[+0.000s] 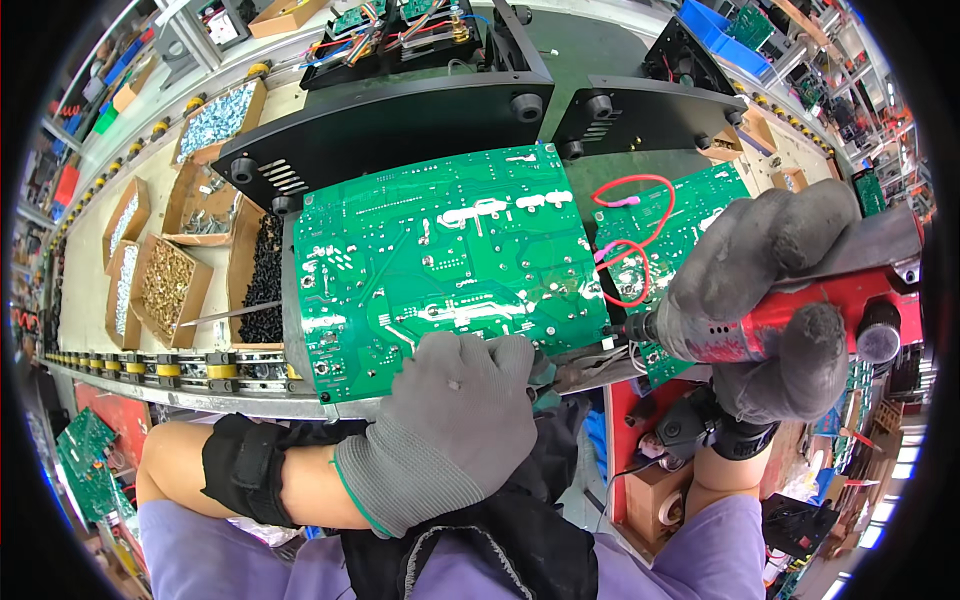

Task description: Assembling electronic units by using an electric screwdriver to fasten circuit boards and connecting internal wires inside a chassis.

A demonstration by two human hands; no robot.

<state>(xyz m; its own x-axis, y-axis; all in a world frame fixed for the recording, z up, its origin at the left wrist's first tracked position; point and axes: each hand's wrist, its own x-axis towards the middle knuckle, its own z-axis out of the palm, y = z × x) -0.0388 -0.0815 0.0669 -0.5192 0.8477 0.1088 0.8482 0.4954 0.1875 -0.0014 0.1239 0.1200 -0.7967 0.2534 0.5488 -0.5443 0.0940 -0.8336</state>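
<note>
Left hand: the left hand in a grey knitted glove [450, 430] has its fingers curled at the near edge of the larger board; whether they grip that edge cannot be told.
Right hand: the right hand in a worn, dark-smudged grey glove [755, 245] is wrapped firmly around a red and black power tool [790, 318].
Tool tip: pointed left, at the larger board's near right corner; contact cannot be made out.
Larger board: a wide green rectangular circuit board with shiny solder patches [450, 260], lying flat in front of the person.
Smaller board: a second green circuit board [715, 200], just right of it, partly behind the right hand and tool.
Wire: looped red wire with pink terminals [671, 205], over the smaller board.
Panels: two upright black metal panels with round feet [400, 130], beyond the boards.
Boxes: open cardboard boxes of small metal parts [198, 305], left on the cream surface [85, 260].
</note>
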